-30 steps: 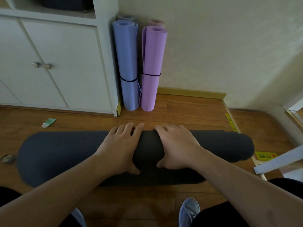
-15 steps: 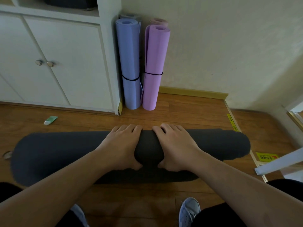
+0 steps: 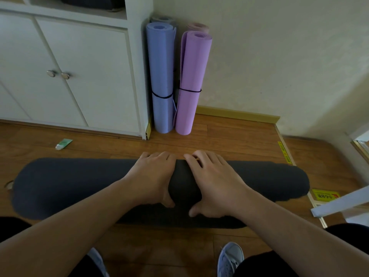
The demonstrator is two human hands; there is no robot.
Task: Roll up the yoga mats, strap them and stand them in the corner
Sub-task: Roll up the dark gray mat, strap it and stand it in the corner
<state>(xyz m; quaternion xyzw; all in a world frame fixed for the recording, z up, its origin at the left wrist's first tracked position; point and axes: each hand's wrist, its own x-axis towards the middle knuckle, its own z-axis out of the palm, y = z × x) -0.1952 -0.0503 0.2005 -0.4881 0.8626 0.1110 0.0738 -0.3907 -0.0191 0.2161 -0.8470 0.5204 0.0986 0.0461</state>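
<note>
Crosswise on the wooden floor lies the dark grey foam yoga mat roll, a short flap apparently unrolled beneath it. Left hand and right hand clasp its middle, fingers curled over the top, thumbs underneath. It looks soft, light and springy, so gripping mid-length suits strapping. Lavender-blue rolled mat and pink-purple rolled mat stand strapped in the corner.
</note>
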